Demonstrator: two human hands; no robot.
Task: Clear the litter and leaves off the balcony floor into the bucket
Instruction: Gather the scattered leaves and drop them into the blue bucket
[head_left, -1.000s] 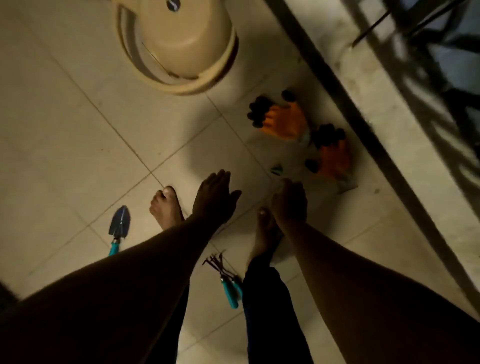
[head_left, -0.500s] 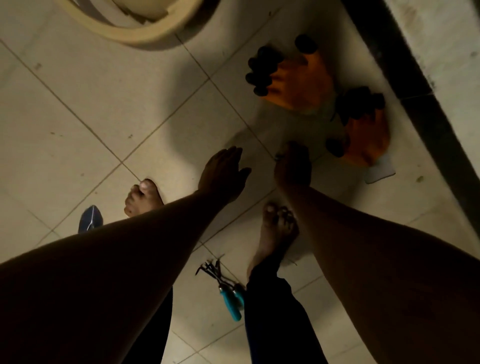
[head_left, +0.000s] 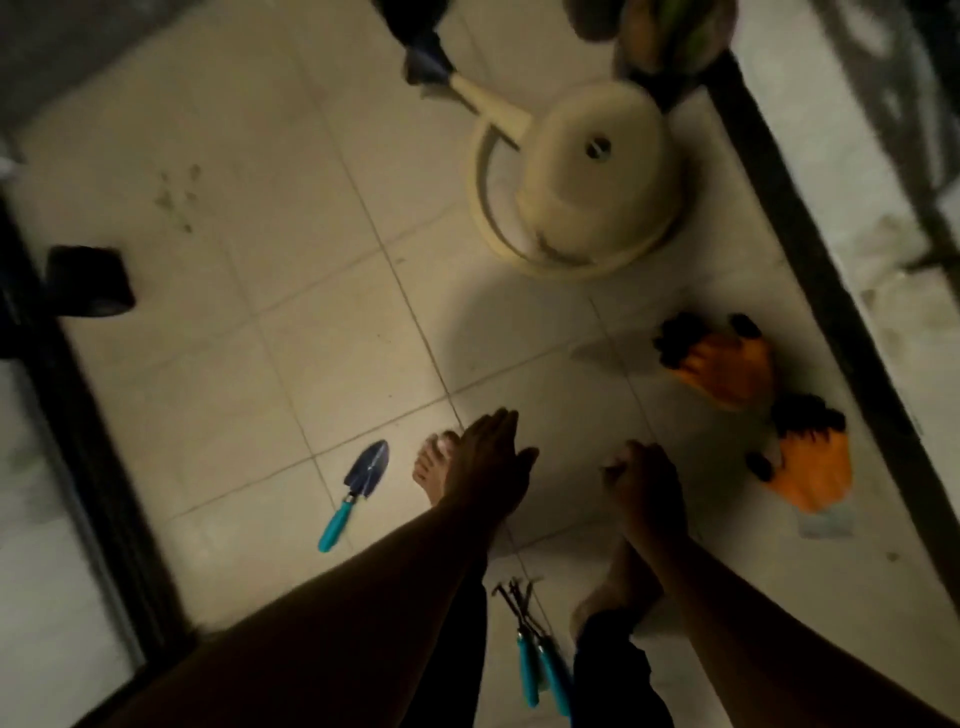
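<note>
Bucket: round cream plastic bucket (head_left: 576, 208), upper right of centre, lying tipped with its base toward the camera and its rim on the tiles; judged not yet placed to receive anything.
Balcony floor: pale square ceramic tiles (head_left: 291, 374) filling the middle of the frame, dark threshold down the left edge, pale ledge down the right.
Litter and leaves: a scatter of small dark specks (head_left: 179, 200), upper left, well apart from the bucket and both hands; the dim light leaves their nature unclear. A small pale scrap (head_left: 826, 525) lies at the lower right, just beside the nearer glove.
Gloves: pair of orange work gloves with black fingertips (head_left: 727, 366), right of centre, laid flat near the ledge; likely set out for wearing before gathering starts.
Left hand: left hand (head_left: 491, 457), centre bottom, fingers straight and relaxed, holding nothing, hanging over the bare left foot.
Right hand: right hand (head_left: 641, 480), right of the left hand, fingers curled inward; whether they hold something small cannot be told.
Hand rake: blue-handled metal hand rake (head_left: 532, 649), bottom centre, between the feet.
Trowel: dark-bladed garden trowel with turquoise handle (head_left: 358, 491), lower centre-left, just left of the foot; untouched.
</note>
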